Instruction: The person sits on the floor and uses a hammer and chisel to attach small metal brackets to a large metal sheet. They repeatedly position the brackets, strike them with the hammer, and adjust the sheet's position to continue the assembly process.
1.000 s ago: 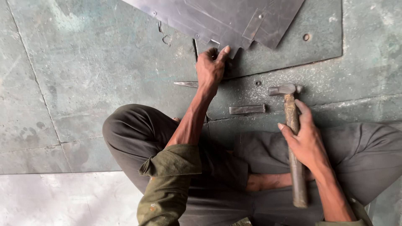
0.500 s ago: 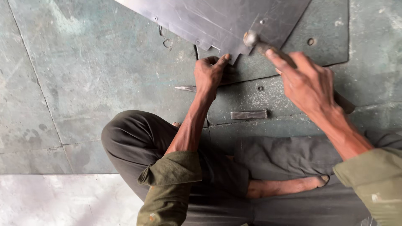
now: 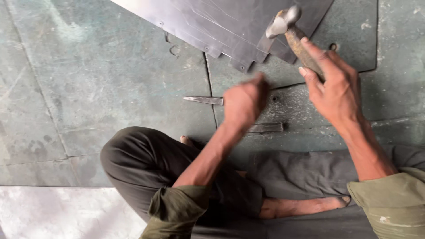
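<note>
My right hand (image 3: 330,88) grips the wooden handle of a hammer (image 3: 287,26), its steel head raised over the corner of a dark metal sheet (image 3: 221,26) lying on the floor. My left hand (image 3: 245,102) is blurred by motion, a little below the sheet's notched edge. It covers the blunt end of a pointed steel chisel (image 3: 201,100) on the floor; whether it grips the chisel is unclear. A short flat steel bar (image 3: 266,128) lies just below that hand.
I sit cross-legged on a worn green-grey metal-plated floor (image 3: 88,88), knees in dark trousers (image 3: 141,163), a bare foot (image 3: 301,207) tucked in front. A small ring (image 3: 333,46) lies by the sheet's right edge. A pale slab (image 3: 53,212) is at lower left.
My left hand has pulled back off the sheet's edge down to the chisel. My right hand has lifted the hammer from beside my knee up over the sheet.
</note>
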